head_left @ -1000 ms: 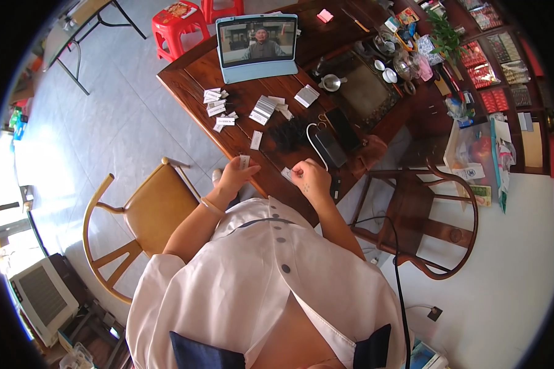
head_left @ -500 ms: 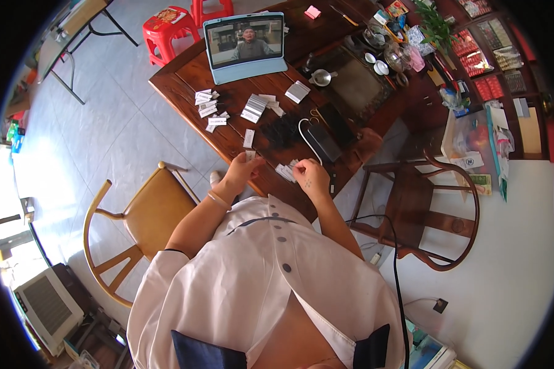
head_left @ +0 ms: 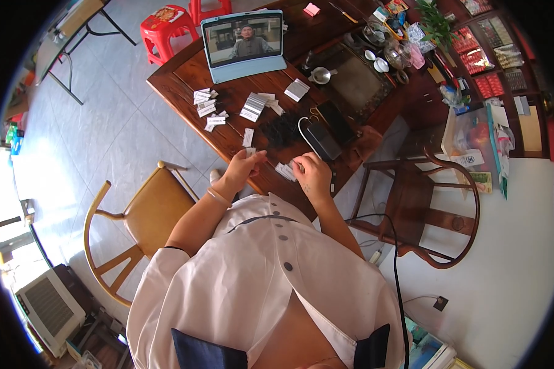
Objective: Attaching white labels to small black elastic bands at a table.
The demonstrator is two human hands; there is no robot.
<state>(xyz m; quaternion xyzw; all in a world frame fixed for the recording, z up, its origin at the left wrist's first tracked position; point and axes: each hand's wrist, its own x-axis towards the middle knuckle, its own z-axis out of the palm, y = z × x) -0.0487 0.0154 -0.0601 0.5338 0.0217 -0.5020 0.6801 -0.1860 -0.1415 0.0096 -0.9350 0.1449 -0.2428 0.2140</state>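
Both my hands are over the near edge of the dark wooden table. My left hand [head_left: 244, 167] is closed in a pinch, its fingertips beside a small white tag [head_left: 250, 151]; anything between them is too small to make out. To its right, my right hand [head_left: 312, 174] has curled fingers pressed together, next to a small heap of white tags [head_left: 284, 171]; what they hold is hidden. Ahead lie a tangle of black strings [head_left: 280, 131], a single white tag [head_left: 248, 136], a stack of striped tags [head_left: 253, 107] and scattered tags with black strings [head_left: 208, 111].
A black power bank [head_left: 324, 141] with a white cable lies right of the strings, beside a dark phone-like slab [head_left: 337, 123]. A tablet in a blue case [head_left: 245, 46] stands at the back. A tea tray [head_left: 357, 83] is farther right. Chairs [head_left: 154, 212] flank me.
My left fingers have shifted slightly up and to the right. My right hand has turned a little, its knuckles higher. The tags on the table look unmoved.
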